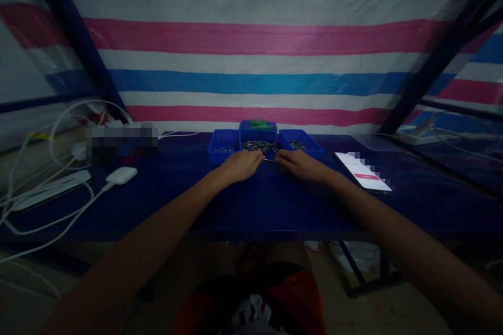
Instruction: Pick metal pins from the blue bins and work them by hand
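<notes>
My left hand and my right hand face each other just in front of the middle blue bin. Both have their fingers pinched together; whatever they hold is too small and dark to name. A thin pale line shows in the gap between the fingertips. Many small shiny metal pieces lie in the middle bin. The left blue bin holds a few similar pieces, and the right blue bin has a small heap of them. Behind, another blue bin contains green items.
A lit phone lies right of my right arm on the blue table. White cables, a white charger-like block and a flat white device crowd the left. Striped sheeting and dark blue posts stand behind.
</notes>
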A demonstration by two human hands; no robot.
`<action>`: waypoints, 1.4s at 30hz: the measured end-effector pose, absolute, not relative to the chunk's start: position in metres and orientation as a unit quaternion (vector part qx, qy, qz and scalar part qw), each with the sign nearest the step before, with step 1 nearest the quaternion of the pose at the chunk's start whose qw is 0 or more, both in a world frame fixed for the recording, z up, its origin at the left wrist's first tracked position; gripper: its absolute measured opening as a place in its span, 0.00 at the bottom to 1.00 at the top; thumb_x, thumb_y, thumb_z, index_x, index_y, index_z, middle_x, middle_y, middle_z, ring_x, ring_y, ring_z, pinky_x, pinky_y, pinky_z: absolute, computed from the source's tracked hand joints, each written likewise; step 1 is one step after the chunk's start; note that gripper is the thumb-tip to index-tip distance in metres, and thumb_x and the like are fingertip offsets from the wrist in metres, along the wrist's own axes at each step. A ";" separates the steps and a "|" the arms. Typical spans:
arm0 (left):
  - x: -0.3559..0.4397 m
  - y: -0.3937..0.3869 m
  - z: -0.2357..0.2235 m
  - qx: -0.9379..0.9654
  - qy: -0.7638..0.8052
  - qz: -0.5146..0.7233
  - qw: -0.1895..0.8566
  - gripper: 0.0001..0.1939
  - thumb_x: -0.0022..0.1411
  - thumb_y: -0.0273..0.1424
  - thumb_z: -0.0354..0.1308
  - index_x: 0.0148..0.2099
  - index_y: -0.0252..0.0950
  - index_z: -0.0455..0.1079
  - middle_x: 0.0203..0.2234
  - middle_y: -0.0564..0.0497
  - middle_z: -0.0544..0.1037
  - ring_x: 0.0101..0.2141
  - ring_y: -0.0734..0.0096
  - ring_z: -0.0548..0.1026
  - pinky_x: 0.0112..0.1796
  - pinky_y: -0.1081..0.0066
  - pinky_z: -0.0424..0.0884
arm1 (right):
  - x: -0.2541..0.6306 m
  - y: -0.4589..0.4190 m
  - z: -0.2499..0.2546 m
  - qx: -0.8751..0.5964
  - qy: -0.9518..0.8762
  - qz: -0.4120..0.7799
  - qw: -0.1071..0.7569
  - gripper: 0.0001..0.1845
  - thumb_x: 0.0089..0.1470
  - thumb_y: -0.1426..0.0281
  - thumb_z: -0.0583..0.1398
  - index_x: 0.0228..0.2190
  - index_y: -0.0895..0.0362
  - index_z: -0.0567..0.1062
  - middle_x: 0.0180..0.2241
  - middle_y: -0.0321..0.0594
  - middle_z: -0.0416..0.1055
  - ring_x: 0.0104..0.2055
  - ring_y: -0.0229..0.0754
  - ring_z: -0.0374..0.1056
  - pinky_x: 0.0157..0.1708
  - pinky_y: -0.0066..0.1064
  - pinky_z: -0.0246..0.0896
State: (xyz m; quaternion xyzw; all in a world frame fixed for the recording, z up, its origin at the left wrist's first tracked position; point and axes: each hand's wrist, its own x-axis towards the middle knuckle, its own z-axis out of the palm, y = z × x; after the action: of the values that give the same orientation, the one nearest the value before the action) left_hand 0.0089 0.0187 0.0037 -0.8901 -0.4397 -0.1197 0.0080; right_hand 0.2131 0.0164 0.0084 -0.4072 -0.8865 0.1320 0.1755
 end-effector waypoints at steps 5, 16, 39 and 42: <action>0.007 0.019 0.005 -0.897 -0.417 -0.144 -0.004 0.13 0.64 0.38 0.41 0.42 0.38 0.62 0.30 0.50 0.73 0.30 0.69 0.70 0.28 0.71 0.59 | 0.215 0.017 0.008 -0.404 -0.887 0.129 0.181 0.08 0.55 0.68 0.51 0.33 0.58 0.67 0.24 0.38 0.69 0.25 0.37 0.63 0.27 0.29 0.54; 0.008 0.016 0.008 -0.897 -0.414 -0.152 -0.034 0.09 0.61 0.33 0.46 0.43 0.38 0.61 0.27 0.53 0.73 0.27 0.72 0.69 0.27 0.73 0.57 | 0.216 0.018 0.006 -0.398 -0.883 0.110 0.222 0.06 0.53 0.68 0.53 0.32 0.58 0.66 0.22 0.34 0.66 0.23 0.34 0.60 0.25 0.26 0.51; 0.002 0.021 0.001 -0.881 -0.472 -0.020 0.018 0.16 0.60 0.41 0.44 0.43 0.38 0.66 0.35 0.45 0.74 0.35 0.59 0.72 0.33 0.63 0.66 | 0.274 0.048 0.015 -0.636 -0.734 -0.136 0.198 0.14 0.50 0.62 0.53 0.33 0.56 0.73 0.29 0.45 0.73 0.30 0.45 0.67 0.28 0.32 0.55; 0.002 0.021 0.001 -0.878 -0.477 -0.018 0.016 0.16 0.59 0.41 0.45 0.43 0.39 0.66 0.35 0.45 0.74 0.36 0.58 0.72 0.33 0.63 0.67 | 0.274 0.049 0.013 -0.642 -0.728 -0.134 0.197 0.13 0.50 0.63 0.53 0.33 0.56 0.73 0.28 0.45 0.73 0.30 0.45 0.68 0.28 0.33 0.56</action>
State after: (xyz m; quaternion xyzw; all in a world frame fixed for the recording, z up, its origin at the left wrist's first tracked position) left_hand 0.0021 0.0205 0.0010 -0.8785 -0.4772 -0.0182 0.0164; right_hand 0.2736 0.0491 0.0133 -0.6424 -0.7284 -0.1335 0.1973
